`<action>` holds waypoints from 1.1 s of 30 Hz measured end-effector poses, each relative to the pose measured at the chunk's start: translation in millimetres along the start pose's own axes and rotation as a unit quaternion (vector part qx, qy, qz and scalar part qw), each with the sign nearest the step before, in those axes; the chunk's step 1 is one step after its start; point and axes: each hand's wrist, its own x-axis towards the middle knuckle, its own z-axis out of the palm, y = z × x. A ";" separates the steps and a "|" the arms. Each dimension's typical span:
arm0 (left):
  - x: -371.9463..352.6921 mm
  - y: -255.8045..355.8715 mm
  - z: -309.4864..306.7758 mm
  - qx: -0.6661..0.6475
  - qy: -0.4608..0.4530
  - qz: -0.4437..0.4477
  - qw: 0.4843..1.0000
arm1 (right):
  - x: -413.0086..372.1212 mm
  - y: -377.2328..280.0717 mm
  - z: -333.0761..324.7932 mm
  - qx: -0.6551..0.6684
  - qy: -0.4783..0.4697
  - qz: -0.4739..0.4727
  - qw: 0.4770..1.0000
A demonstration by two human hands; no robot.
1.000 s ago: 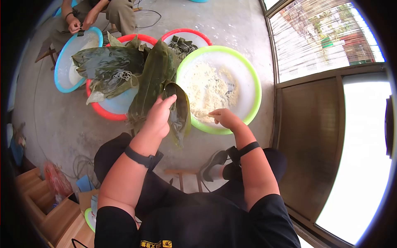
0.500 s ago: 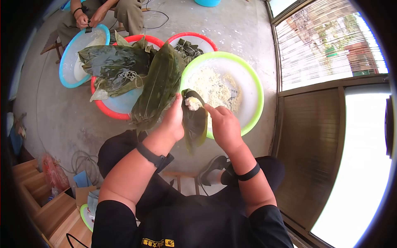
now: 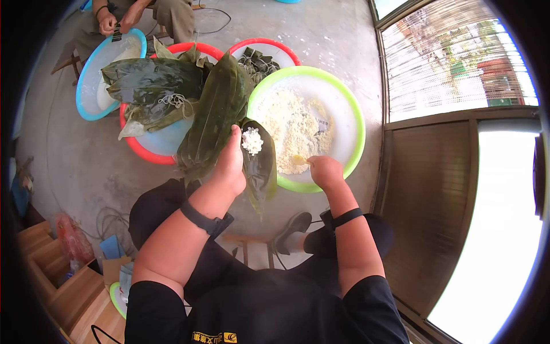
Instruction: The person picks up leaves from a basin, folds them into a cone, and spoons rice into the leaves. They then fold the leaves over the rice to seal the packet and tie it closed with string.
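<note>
My left hand [image 3: 231, 162] holds a folded green leaf [image 3: 260, 172], with a clump of white rice [image 3: 252, 141] in its upper part. Closed round the handle of a small pale yellow spoon [image 3: 298, 160] is my right hand [image 3: 326, 171]. The spoon's bowl touches the rice mixture [image 3: 289, 123] in the green-rimmed basin [image 3: 360, 123]. Large leaves [image 3: 215, 117] lie just left of my left hand, over a red-rimmed basin [image 3: 137, 150] that also bears more leaves and white string [image 3: 176, 101].
Wrapped leaf bundles [image 3: 259, 64] fill another red-rimmed basin [image 3: 283, 47] behind. At the upper left a seated person's hands [image 3: 120, 20] work over a blue-rimmed basin [image 3: 82, 94]. A wood-framed door [image 3: 429, 212] stands at the right, wooden steps [image 3: 69, 286] at the lower left.
My right hand has moved down and right with the spoon, from the leaf to the rice mixture. White rice now sits on the leaf. My left hand has shifted slightly left.
</note>
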 end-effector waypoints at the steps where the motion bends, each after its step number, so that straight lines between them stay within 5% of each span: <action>1: 3.2 -1.6 -2.9 -0.013 -0.009 -0.001 1.000 | 2.6 -3.6 4.3 0.035 -0.015 0.000 0.999; 5: 6.2 0.2 -10.5 -0.044 -0.057 -0.008 0.997 | 21.2 -8.7 30.9 0.180 -0.078 0.012 0.980; 13: -8.8 13.8 -0.9 -0.008 -0.006 0.040 0.999 | 31.9 -33.7 39.3 0.404 -0.123 0.054 0.905; 19: 1.2 7.6 -6.1 0.012 0.027 0.035 0.999 | 9.8 -40.8 -0.5 0.523 -0.046 0.052 0.849; 23: 16.1 -4.6 -17.0 -0.037 -0.061 -0.015 0.997 | -17.4 -50.5 -38.8 0.579 0.019 0.001 0.815; 29: -0.5 -3.7 2.9 -0.053 -0.094 -0.061 0.992 | -52.0 -100.2 -62.3 0.216 0.268 -0.190 0.920; 33: -4.8 -2.4 -0.9 -0.072 -0.128 -0.074 0.986 | -55.4 -102.1 -59.3 0.243 0.296 -0.202 0.901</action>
